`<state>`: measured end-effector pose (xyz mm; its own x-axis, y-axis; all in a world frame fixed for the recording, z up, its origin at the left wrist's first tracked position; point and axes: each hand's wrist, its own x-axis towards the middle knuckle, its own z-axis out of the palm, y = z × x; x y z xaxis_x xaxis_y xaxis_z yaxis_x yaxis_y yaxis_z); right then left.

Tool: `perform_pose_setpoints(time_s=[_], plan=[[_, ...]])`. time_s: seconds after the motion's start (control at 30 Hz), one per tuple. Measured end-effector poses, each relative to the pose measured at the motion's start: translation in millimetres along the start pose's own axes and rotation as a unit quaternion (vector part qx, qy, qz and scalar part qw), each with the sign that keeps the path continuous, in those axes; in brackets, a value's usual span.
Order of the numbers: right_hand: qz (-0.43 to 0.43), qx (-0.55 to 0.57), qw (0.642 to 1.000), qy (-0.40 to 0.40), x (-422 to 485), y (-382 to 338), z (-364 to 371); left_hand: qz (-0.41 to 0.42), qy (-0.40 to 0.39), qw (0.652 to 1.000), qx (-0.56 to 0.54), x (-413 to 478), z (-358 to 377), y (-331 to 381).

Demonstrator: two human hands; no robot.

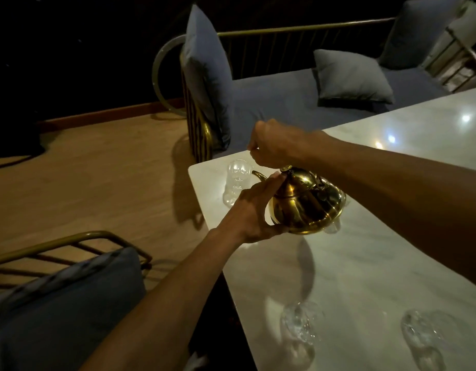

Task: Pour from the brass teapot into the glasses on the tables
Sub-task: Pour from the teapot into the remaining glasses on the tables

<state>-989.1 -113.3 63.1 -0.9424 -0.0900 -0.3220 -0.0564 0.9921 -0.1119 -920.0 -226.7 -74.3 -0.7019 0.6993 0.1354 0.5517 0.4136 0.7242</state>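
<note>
I take this for a dim lounge or café seating area rather than a kitchen. I see a pale marble-look table [365, 263] with 3 clear glasses set out, one at the far corner [237, 182]. A brass-framed daybed sofa [285, 97] with blue-grey cushions [352, 76] sits beyond it, another cushioned brass-framed seat [65, 285] stands nearer, and the floor [97, 183] is wood-look.

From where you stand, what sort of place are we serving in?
Probably a cafe or restaurant lounge: a white marble-look table set with several empty glasses, blue cushioned seating with brass-coloured frames, and dim lighting.
</note>
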Motion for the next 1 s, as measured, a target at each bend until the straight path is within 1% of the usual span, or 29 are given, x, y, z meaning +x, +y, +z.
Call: perform_pose_setpoints(time_s=[0.3, 0.63, 1.0], plan=[[-0.027, -0.051, 0.997, -0.048, 30.8, -12.2, -3.4, -0.065, -0.016, 0.997, -0.029, 12.5, -0.7, -13.1], [-0.054, -0.082, 0.992, -0.073, 44.5, -16.4, -4.1, -0.051, 0.022, 0.997, -0.06, 21.8, 2.4, -21.2], [-0.049, -0.084, 0.993, -0.071, 52.2, -16.5, -7.8, -0.033, 0.045, 0.997, -0.049, 27.7, 2.1, -27.0]])
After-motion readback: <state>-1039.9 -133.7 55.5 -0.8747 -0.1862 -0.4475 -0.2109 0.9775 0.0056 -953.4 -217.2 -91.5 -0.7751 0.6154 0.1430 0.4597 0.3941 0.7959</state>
